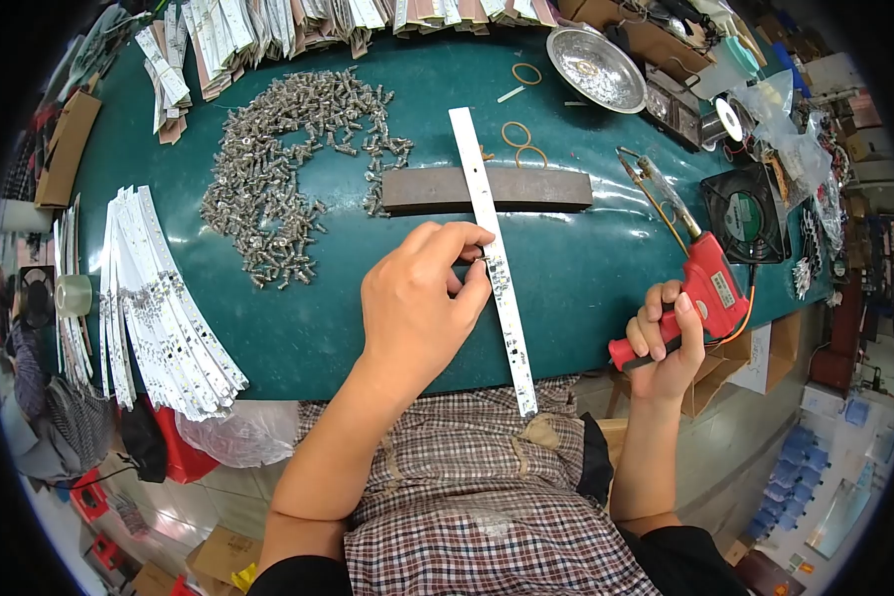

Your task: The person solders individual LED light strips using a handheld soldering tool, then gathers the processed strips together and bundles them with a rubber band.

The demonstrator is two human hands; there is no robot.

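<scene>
A long, narrow white LED circuit board strip (508, 313) lies tilted across a dark rectangular bar (541, 191), its near end reaching past the table edge. My left hand (422, 288) is at the strip's left edge, thumb and forefinger pinched on a small dark part (481, 256) against the board. The fingers partly hide this part, so its kind is unclear. In my right hand (668, 343) is a red soldering gun (713, 288), its metal tip pointing up and left, away from the strip. My right fingers wrap round its handle.
Left of the bar spreads a heap of small metal-ended parts (258, 179). More white strips (159, 308) lie fanned at the left, with bundles (258, 30) at the back. A metal bowl (596, 70), rubber bands (517, 133), a solder spool (722, 121) and a fan (745, 214) occupy the right.
</scene>
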